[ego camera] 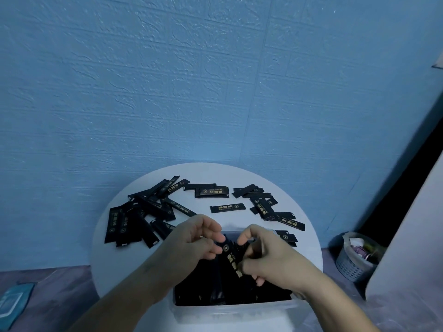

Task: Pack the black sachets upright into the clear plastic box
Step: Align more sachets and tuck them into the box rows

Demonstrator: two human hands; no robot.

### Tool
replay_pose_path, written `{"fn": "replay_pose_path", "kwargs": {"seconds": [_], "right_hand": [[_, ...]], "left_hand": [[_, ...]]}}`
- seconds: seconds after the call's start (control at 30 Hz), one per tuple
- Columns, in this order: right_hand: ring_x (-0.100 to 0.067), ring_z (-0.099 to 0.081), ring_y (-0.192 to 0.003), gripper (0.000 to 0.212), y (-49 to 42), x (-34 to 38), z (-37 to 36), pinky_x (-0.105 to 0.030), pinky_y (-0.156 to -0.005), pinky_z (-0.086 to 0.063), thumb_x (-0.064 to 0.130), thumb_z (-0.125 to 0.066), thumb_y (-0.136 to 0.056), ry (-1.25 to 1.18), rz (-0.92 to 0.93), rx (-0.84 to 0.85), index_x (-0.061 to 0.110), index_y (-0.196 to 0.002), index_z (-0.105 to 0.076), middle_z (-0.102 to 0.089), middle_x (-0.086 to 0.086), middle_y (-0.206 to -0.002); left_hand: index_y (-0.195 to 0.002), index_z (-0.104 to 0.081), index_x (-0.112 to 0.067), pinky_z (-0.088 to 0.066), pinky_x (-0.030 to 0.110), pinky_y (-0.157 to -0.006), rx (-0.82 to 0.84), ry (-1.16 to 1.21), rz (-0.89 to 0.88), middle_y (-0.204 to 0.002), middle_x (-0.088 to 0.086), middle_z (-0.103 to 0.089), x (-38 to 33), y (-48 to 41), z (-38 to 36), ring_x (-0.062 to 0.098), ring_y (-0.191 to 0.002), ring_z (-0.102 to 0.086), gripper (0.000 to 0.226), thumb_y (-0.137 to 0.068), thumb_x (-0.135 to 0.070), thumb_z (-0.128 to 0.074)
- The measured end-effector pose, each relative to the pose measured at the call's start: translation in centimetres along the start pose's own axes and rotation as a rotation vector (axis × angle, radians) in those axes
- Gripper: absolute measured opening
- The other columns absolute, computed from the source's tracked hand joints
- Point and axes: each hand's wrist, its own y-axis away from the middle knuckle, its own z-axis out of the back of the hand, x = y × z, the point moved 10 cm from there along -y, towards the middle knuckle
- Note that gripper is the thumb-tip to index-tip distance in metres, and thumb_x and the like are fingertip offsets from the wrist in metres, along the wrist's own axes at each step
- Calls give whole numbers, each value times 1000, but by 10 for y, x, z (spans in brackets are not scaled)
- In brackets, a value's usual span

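The clear plastic box stands at the near edge of the round white table, filled with dark upright sachets. Over it my left hand and my right hand both hold a small bunch of black sachets with gold print, tilted above the box. My left fingers pinch its upper end; my right fingers curl round its lower part. Loose black sachets lie on the table: a heap at the left, a pair at the back, a single one and a heap at the right.
A blue textured wall rises right behind the table. A grey lattice waste basket stands on the floor at the right, beside a pale panel. A teal packet lies on the floor at the lower left.
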Motion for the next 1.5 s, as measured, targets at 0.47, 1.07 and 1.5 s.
{"fn": "replay_pose_path", "kwargs": {"seconds": [0.47,1.07,1.5], "right_hand": [[-14,-62,-47,18,9,5,12,-27,-49,-47,10,-66,-75,413,-25,-54,20,-89,-60,-64,0,-65],[1,-58,-60,10,4,9,16,-15,-59,-46,27,-72,-90,563,99,-32,21,-84,-66,-66,9,-71],[-18,-72,-76,17,-4,9,-9,-27,-70,-60,2,-56,-101,-172,12,41,7,-95,-70,-73,-10,-85]], "left_hand": [[-108,-66,-13,-60,31,-84,18,-21,-5,-101,-1,-76,-3,2,0,18,-92,-75,27,-98,6,-50],[-108,-66,-15,-60,32,-86,34,-53,12,-102,-1,-76,0,-1,-5,18,-93,-75,27,-99,4,-50],[-107,-67,-12,-60,32,-83,-6,37,44,-99,2,-77,2,-2,-2,20,-91,-75,25,-97,6,-52]]}}
